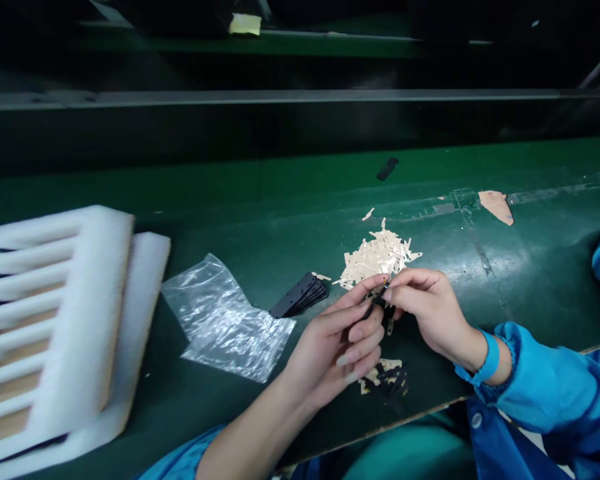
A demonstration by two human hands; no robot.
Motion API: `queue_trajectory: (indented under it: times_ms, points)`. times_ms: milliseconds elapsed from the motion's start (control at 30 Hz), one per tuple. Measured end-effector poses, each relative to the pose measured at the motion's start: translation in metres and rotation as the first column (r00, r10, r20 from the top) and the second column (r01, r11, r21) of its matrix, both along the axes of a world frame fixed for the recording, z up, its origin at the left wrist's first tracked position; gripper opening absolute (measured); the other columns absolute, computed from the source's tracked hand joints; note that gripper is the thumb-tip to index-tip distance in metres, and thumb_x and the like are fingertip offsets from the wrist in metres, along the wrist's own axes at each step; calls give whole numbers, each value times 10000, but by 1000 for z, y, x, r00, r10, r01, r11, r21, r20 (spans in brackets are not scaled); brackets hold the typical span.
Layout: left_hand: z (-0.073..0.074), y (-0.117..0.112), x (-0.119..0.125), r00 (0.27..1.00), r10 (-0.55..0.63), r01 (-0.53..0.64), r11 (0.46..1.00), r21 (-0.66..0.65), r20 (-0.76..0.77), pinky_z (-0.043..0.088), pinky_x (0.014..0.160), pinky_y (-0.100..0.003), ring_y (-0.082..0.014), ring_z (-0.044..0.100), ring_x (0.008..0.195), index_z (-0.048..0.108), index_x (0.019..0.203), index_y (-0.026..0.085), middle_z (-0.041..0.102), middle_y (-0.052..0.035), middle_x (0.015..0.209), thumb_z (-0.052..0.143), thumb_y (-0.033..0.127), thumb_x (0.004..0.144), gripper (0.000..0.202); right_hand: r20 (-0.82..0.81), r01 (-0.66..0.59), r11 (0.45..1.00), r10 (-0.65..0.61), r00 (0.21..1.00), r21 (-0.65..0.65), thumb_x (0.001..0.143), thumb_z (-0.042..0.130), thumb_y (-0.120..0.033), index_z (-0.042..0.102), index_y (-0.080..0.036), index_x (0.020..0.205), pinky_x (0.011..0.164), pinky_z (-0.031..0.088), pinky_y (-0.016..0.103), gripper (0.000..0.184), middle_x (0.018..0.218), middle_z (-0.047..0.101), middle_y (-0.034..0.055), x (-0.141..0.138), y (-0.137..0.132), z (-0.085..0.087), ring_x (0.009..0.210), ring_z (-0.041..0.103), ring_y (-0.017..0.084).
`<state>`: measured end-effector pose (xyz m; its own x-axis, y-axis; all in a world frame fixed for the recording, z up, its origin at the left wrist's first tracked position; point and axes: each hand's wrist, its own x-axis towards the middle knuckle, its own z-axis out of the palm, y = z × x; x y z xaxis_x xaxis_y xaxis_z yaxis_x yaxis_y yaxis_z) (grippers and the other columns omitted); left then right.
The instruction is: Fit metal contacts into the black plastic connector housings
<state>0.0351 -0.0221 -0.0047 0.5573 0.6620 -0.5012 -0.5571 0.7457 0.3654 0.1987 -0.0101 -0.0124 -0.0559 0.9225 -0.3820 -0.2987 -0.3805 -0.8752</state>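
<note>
My left hand [340, 347] and my right hand [425, 307] meet above the green table [290, 227]. Both pinch one small thin black strip [376, 305] between thumb and fingers. My right fingertips pinch at its upper end, where a bit of tan backing shows. A stack of black strips [301, 295] lies just left of my hands. A heap of peeled tan paper scraps [377, 257] sits right behind them. More black pieces and tan scraps [387, 379] lie under my left hand near the table edge.
A crumpled clear plastic bag [225, 320] lies left of the stack. White foam slotted trays [55, 320] stand at the far left. One stray black strip [387, 169] and a tan scrap [497, 205] lie farther back. A dark conveyor rail [300, 99] runs behind.
</note>
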Motion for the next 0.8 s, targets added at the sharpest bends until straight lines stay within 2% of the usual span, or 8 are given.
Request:
queue_trajectory:
  times_ms: [167, 300, 400, 500, 633, 800]
  points:
    - [0, 1, -1, 998, 55, -55, 998, -25, 37, 420, 373, -121, -51, 147, 404, 690, 1250, 176, 375, 93, 574, 646, 117, 934, 325, 24, -23, 999, 22, 999, 47, 673, 814, -244, 733, -213, 632, 510, 449, 243, 96, 576, 650, -37, 2, 1, -3, 509, 532, 107]
    - [-2, 2, -1, 994, 106, -105, 994, -32, 40, 419, 380, -128, -46, 168, 399, 687, 1219, 157, 383, 95, 567, 667, 101, 910, 314, 136, -37, 972, 5, 991, 231, 709, 763, -200, 736, -226, 651, 565, 482, 269, 69, 653, 690, -15, 1, -4, -1, 587, 588, 134]
    - [-1, 2, 0, 991, 132, -132, 991, -2, -15, 387, 376, -120, -43, 214, 394, 658, 1204, 166, 413, 95, 574, 683, 116, 911, 298, 225, -94, 939, 18, 974, 330, 739, 753, -194, 751, -227, 666, 539, 471, 265, 81, 706, 711, 11, 2, -7, 2, 623, 621, 149]
    - [1, 1, 2, 974, 155, -132, 981, 145, -166, 420, 413, -145, -59, 312, 405, 597, 1256, 198, 452, 92, 585, 670, 210, 970, 296, 243, -98, 949, 23, 970, 301, 762, 766, -212, 768, -223, 716, 564, 496, 267, 48, 739, 738, 21, 7, -3, 4, 656, 645, 156]
    - [3, -4, 5, 891, 246, -65, 901, 429, -382, 509, 538, -208, -105, 461, 491, 535, 1315, 227, 505, 83, 598, 676, 393, 1005, 379, 216, -105, 973, 60, 975, 207, 742, 829, -268, 786, -206, 757, 547, 490, 255, 77, 740, 750, 23, 16, 5, 6, 625, 624, 142]
    - [-1, -12, 5, 819, 300, 24, 833, 553, -488, 482, 581, -225, -132, 481, 565, 553, 1322, 237, 498, 67, 624, 595, 463, 1048, 357, 214, -143, 972, 101, 972, 187, 739, 847, -272, 788, -204, 755, 501, 438, 230, 91, 707, 721, 16, 21, 5, 9, 605, 598, 131]
